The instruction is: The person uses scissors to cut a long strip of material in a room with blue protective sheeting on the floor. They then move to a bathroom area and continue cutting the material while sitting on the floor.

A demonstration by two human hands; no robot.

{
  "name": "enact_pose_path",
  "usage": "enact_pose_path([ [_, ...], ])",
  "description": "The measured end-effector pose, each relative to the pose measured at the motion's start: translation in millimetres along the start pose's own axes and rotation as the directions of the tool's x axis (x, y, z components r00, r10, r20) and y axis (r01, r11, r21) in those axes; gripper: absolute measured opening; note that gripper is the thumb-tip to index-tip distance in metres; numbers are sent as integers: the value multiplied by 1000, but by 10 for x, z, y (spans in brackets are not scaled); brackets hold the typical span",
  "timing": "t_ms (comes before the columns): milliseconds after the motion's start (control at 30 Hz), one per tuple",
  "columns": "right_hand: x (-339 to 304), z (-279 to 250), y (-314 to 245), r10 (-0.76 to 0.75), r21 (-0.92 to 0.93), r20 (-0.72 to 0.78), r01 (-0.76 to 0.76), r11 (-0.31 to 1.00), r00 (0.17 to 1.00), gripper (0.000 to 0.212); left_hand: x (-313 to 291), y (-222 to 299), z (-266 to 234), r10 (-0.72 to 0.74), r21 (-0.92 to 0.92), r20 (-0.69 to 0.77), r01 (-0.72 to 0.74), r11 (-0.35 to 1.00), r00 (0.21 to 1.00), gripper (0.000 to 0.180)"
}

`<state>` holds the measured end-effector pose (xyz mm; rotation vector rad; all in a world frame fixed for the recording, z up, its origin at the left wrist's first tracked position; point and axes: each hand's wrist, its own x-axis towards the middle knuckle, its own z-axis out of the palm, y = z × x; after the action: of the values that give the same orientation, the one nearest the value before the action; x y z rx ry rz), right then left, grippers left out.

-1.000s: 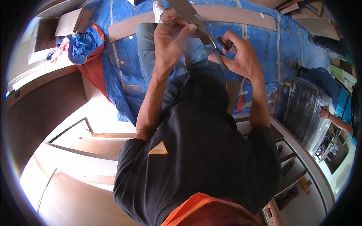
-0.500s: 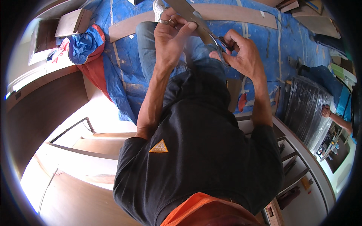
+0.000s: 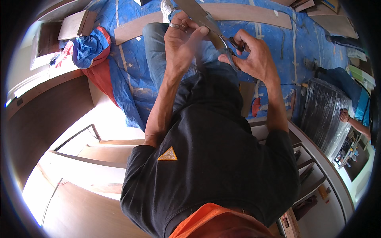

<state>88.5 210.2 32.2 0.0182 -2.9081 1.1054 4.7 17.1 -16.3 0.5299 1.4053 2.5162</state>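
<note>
Scissors (image 3: 237, 45) gripped in half-curled right hand (image 3: 256, 59), left hand (image 3: 179, 44) pinching strip (image 3: 194, 10), scarcely moved.

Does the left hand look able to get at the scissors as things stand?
Probably not without letting go: the left hand is close by but pinches the strip, and the right hand has the scissors by the handles.

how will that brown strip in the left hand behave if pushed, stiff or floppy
The brown strip probably holds its shape, since it runs nearly straight past the left hand. It looks thin, so it may bend under a push, and is likely light, held in just a pinch.
</note>
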Motion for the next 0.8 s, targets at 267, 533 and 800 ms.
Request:
enact_pose_path([
  [267, -10, 10, 25, 21, 88, 4, -22, 996, 1000, 59, -6, 8, 22, -24, -46, -21, 23, 999, 999, 46],
  [533, -16, -136, 7, -7, -12, 56, 8, 1000, 998, 57, -9, -2, 73, -21, -16, -23, 21, 1000, 1000, 45],
  [800, -37, -175, 29, 50, -69, 101, -43, 997, 994, 61, -48, -17, 114, -45, 41, -22, 46, 998, 999, 47],
])
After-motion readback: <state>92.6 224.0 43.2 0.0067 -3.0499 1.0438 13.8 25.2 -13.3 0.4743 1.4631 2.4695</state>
